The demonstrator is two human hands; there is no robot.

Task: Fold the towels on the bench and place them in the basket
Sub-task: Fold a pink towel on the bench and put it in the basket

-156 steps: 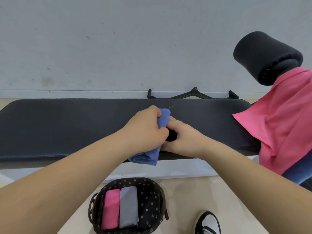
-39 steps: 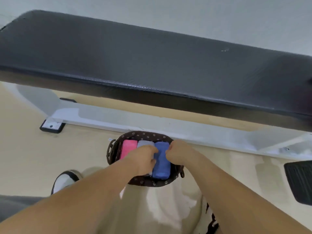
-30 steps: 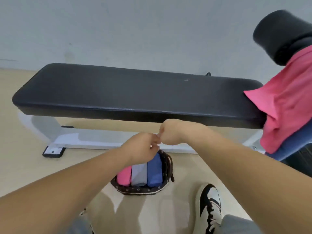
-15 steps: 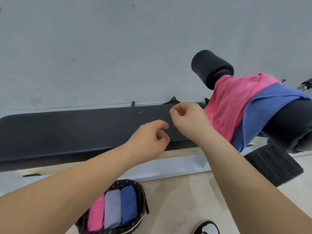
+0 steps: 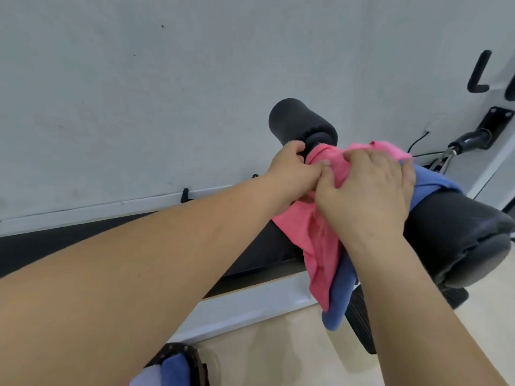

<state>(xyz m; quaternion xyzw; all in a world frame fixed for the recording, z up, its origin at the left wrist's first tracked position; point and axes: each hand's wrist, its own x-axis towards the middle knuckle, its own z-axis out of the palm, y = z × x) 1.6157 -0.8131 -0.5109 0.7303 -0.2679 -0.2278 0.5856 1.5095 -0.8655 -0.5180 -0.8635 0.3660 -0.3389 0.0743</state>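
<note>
Basket (image 5: 196, 360) on floor at near edge, folded blue towel (image 5: 174, 370) now inside beside a pale one, stowed about a second ago. Beyond, long black table (image 5: 41, 246). At its right end, pink towel (image 5: 315, 246) draped over hanging blue towel (image 5: 338, 305). Left hand (image 5: 292, 174) and right hand (image 5: 367, 190), empty half a second ago, now both on pink towel, fingers clenched into its upper folds, just below black foam roller (image 5: 298, 121). Judged: pickup of next towel begun; two towels still unfolded.
</note>
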